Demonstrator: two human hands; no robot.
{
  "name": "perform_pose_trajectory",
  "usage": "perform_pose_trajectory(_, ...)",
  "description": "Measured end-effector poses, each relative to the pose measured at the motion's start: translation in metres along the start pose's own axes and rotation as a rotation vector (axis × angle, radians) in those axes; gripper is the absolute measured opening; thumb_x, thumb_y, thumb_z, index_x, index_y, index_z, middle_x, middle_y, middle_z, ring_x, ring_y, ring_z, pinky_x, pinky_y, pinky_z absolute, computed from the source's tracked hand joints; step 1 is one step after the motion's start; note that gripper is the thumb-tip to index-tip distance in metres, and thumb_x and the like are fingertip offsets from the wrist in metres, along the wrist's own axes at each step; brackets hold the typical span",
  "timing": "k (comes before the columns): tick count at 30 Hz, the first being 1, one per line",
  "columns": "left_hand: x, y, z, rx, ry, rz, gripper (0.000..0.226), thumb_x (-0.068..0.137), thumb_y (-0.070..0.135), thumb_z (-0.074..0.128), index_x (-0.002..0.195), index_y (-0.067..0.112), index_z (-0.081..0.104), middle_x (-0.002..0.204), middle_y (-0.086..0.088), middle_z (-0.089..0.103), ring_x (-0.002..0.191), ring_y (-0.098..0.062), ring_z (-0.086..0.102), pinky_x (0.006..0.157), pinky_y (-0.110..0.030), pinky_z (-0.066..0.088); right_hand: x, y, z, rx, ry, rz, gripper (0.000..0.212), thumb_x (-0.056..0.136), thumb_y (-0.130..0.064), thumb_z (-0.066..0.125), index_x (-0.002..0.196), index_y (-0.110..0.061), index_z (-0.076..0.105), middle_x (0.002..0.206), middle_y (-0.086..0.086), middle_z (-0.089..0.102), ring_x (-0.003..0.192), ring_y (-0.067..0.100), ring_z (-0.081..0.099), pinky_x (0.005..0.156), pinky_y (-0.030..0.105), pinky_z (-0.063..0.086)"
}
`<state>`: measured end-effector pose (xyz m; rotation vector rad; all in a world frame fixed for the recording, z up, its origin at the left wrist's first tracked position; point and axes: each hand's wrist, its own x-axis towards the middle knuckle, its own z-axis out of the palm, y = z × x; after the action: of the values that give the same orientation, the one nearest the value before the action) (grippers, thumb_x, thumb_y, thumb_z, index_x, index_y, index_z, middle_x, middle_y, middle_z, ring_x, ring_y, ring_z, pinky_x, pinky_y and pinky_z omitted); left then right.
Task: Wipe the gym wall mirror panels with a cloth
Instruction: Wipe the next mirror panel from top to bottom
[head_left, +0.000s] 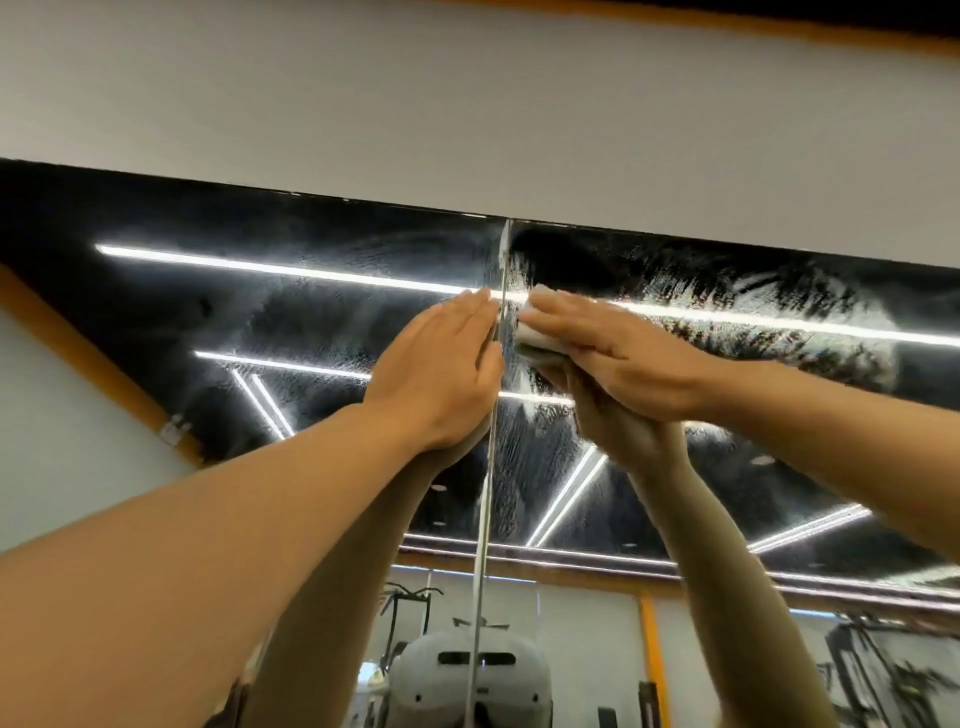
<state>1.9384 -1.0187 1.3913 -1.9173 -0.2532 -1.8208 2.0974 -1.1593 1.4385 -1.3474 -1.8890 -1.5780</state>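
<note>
Two wall mirror panels meet at a vertical seam (491, 457). The left panel (291, 322) and the right panel (753, 291) show wet streaks and smears near their top edge. My left hand (441, 369) lies flat with straight fingers against the left panel, right beside the seam. My right hand (618, 348) presses a white cloth (535, 317) with straight fingers onto the right panel, just right of the seam. Most of the cloth is hidden under my fingers. Both arms reach upward.
A plain grey wall strip (467, 114) runs above the mirrors. The mirrors reflect ceiling light bars (291, 267), my own arms, orange trim (649, 654) and gym machines (410, 603) low down.
</note>
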Motion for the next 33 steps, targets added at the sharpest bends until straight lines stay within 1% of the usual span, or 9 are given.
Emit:
perform_pose_trajectory(2, -0.001, 0.000, 0.000, -0.002, -0.010, 0.005, 0.053, 0.106, 0.032, 0.030, 0.157, 0.022, 0.020, 0.164, 0.005, 0.017, 0.150, -0.008, 0.011, 0.119, -0.023, 0.002, -0.040, -0.012, 0.004, -0.014, -0.091, -0.087, 0.049, 0.107, -0.022, 0.033, 0.151, -0.042, 0.029, 0.159, -0.027, 0.009, 0.144, -0.014, -0.001, 0.114, 0.007, -0.006)
perform_pose_trajectory(5, -0.001, -0.001, 0.000, 0.001, -0.017, 0.012, 0.053, 0.106, 0.032, 0.030, 0.157, 0.021, 0.018, 0.165, 0.005, 0.015, 0.151, -0.008, 0.009, 0.119, -0.024, 0.002, -0.071, -0.024, 0.006, -0.036, -0.191, -0.191, 0.049, 0.105, -0.032, 0.028, 0.151, -0.050, 0.022, 0.160, -0.029, 0.008, 0.147, -0.007, 0.000, 0.120, 0.019, -0.003)
perform_pose_trajectory(9, 0.000, -0.001, 0.001, 0.022, -0.022, 0.014, 0.054, 0.106, 0.032, 0.029, 0.158, 0.020, 0.017, 0.165, 0.005, 0.013, 0.151, -0.008, 0.007, 0.119, -0.023, -0.001, -0.031, -0.014, -0.006, -0.082, -0.131, -0.067, 0.049, 0.102, -0.039, 0.024, 0.151, -0.047, 0.021, 0.160, -0.026, 0.007, 0.146, -0.008, -0.001, 0.120, 0.021, -0.006)
perform_pose_trajectory(13, 0.000, -0.001, 0.003, 0.016, -0.008, 0.019, 0.054, 0.106, 0.031, 0.029, 0.157, 0.020, 0.019, 0.165, 0.006, 0.015, 0.151, -0.006, 0.008, 0.120, -0.023, -0.001, 0.044, 0.006, -0.016, -0.053, 0.022, 0.152, 0.042, 0.107, -0.017, 0.032, 0.148, -0.020, 0.040, 0.154, 0.005, 0.035, 0.141, 0.023, 0.029, 0.115, 0.036, 0.017)
perform_pose_trajectory(16, 0.001, -0.002, 0.003, 0.014, -0.003, 0.018, 0.053, 0.106, 0.031, 0.029, 0.157, 0.021, 0.019, 0.165, 0.006, 0.016, 0.150, -0.006, 0.008, 0.119, -0.022, -0.002, 0.066, 0.002, -0.010, -0.037, 0.084, 0.179, 0.034, 0.101, -0.012, 0.032, 0.129, -0.018, 0.050, 0.125, 0.000, 0.046, 0.123, 0.024, 0.040, 0.113, 0.052, 0.022)
perform_pose_trajectory(18, 0.001, -0.003, 0.004, 0.012, -0.002, 0.025, 0.052, 0.107, 0.031, 0.028, 0.157, 0.021, 0.020, 0.165, 0.006, 0.016, 0.150, -0.006, 0.009, 0.119, -0.022, -0.001, 0.052, -0.005, 0.000, -0.041, 0.121, 0.149, 0.038, 0.102, -0.012, 0.030, 0.134, -0.018, 0.051, 0.139, 0.004, 0.046, 0.131, 0.021, 0.036, 0.118, 0.043, 0.014)
perform_pose_trajectory(20, 0.002, -0.005, 0.003, 0.012, -0.010, 0.036, 0.051, 0.107, 0.030, 0.028, 0.157, 0.020, 0.020, 0.164, 0.005, 0.017, 0.150, -0.006, 0.009, 0.119, -0.022, -0.001, 0.019, -0.015, 0.011, -0.030, 0.108, 0.077, 0.048, 0.105, -0.017, 0.029, 0.152, -0.023, 0.038, 0.162, 0.000, 0.026, 0.149, 0.013, 0.017, 0.120, 0.026, 0.004)
perform_pose_trajectory(28, -0.001, -0.005, -0.005, 0.039, -0.073, 0.053, 0.053, 0.107, 0.029, 0.030, 0.157, 0.014, 0.021, 0.165, -0.001, 0.017, 0.151, -0.013, 0.010, 0.119, -0.024, 0.002, -0.109, -0.057, 0.020, -0.012, -0.211, -0.208, 0.051, 0.102, -0.034, 0.020, 0.152, -0.043, 0.026, 0.162, -0.023, 0.010, 0.149, -0.004, -0.002, 0.122, 0.022, -0.002)
perform_pose_trajectory(33, -0.002, -0.005, -0.002, 0.058, -0.074, 0.049, 0.056, 0.106, 0.034, 0.033, 0.157, 0.015, 0.018, 0.165, 0.000, 0.015, 0.152, -0.013, 0.009, 0.122, -0.029, 0.004, -0.068, -0.029, 0.011, -0.070, -0.146, -0.155, 0.052, 0.101, -0.032, 0.027, 0.152, -0.043, 0.021, 0.162, -0.019, 0.012, 0.149, -0.003, 0.003, 0.122, 0.024, -0.004)
